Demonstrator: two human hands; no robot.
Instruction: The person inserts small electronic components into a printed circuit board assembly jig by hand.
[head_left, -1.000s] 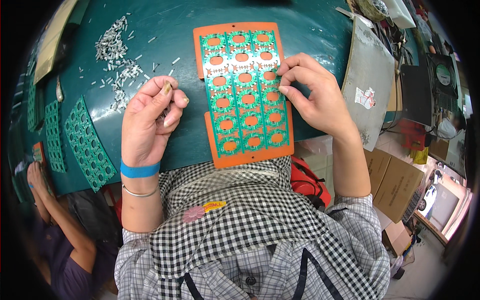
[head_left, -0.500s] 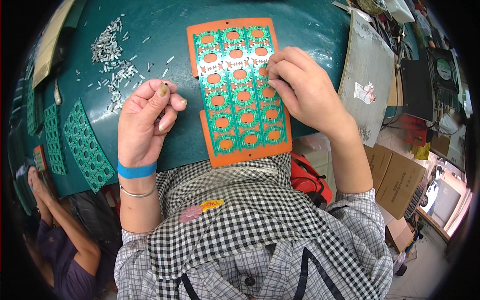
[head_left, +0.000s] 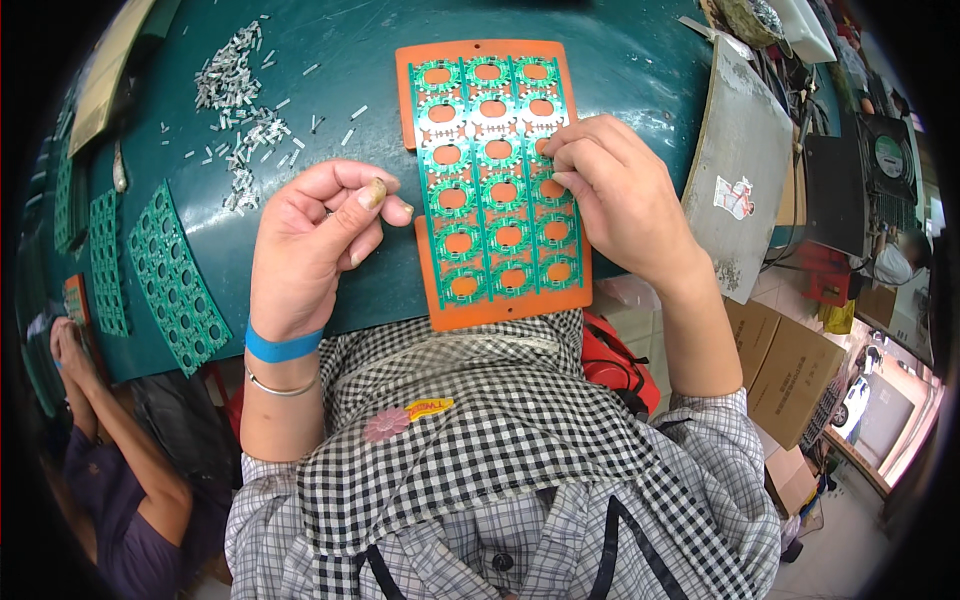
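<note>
- The green circuit-board panel (head_left: 483, 190) lies flat on an orange carrier (head_left: 470, 316), whose lower end reaches the front edge of the bench (head_left: 372, 292).
- The panel's long axis runs from that front edge toward the far edge, its far end leaning slightly left.
- The right hand (head_left: 630, 205) is nearer: it comes in over the panel's right long edge, about midway along, so most of the panel lies to the left of its fingertips.
- Right grip: thumb and forefinger narrow, nearly meeting above the right-hand column of oval openings.
- Left hand (head_left: 312, 235): just beside the carrier's left edge, apart from it, thumb against forefinger and the other fingers curled.
- The fingers cover both pinches, so I cannot tell whether either holds a small part.
- Small pale parts (head_left: 230, 75) lie scattered beyond the left hand, toward the bench's far edge.
</note>
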